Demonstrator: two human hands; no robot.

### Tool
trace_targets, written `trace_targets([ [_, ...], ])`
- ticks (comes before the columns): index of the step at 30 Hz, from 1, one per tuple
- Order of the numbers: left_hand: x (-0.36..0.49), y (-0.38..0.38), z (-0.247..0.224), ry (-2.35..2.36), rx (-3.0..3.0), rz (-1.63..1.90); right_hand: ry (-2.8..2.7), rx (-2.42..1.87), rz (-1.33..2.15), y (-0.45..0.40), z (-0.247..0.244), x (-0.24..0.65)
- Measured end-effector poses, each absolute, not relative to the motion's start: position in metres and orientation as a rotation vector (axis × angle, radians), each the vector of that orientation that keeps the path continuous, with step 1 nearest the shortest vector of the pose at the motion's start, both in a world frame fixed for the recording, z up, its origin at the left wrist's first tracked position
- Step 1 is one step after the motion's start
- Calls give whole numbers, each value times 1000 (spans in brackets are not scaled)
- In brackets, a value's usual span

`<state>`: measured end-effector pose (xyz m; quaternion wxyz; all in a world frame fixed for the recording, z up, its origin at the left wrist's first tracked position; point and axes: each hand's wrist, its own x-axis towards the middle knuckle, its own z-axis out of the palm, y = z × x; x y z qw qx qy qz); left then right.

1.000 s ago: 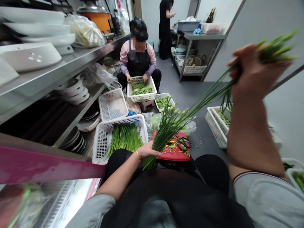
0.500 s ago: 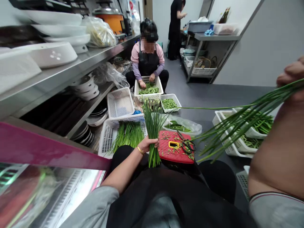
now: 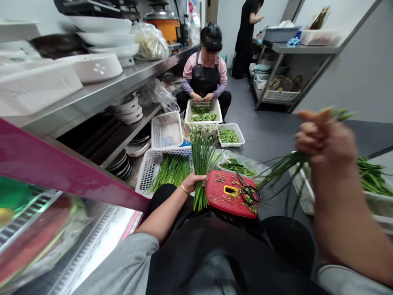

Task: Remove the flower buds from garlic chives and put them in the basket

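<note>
Grey floor (image 3: 254, 123) runs between a steel shelf (image 3: 147, 67) on our left and a pale wall (image 3: 359, 90) on our right. Near our left knee, a white basket (image 3: 141, 178) holds long green stalks; beyond it stands a mesh tray (image 3: 166, 127). Farther off, a crouching person (image 3: 205, 76) works over a crate (image 3: 188, 122) of green pieces, with a smaller basket (image 3: 242, 142) of cut beans just beside it. More greens lie in a clear bag (image 3: 260, 166) and in a bin (image 3: 379, 198) at the right. Scissors (image 3: 251, 196) and scraps rest on the red case (image 3: 231, 209) before us. Half a second ago our right hand (image 3: 327, 139) was at the view's edge, its stems (image 3: 278, 170) stretched long; now it is farther in, fingers curled round them, blurred, and they droop leftward. Our left hand (image 3: 194, 182) keeps its fingers wrapped round the bunch (image 3: 201, 157), just left of the case. That bunch's long axis runs away from us, buds at the far end, stem ends toward our lap.
</note>
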<state>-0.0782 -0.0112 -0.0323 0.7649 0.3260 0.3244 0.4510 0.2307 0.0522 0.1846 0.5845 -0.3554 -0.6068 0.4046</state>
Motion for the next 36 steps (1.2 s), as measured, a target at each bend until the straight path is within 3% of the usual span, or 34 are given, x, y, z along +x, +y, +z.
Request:
trace_targets([
  [4, -67, -22, -15, 639, 843, 924, -1161, -843, 1509, 29, 148, 180],
  [15, -64, -36, 1, 532, 916, 909, -1273, -734, 1581, 9, 145, 170],
  [29, -66, -38, 11, 617, 1131, 850, -1392, -864, 1141, -7, 163, 177],
  [36, -69, -38, 8, 680, 1198, 853, -1320, -501, 1092, -19, 149, 211],
])
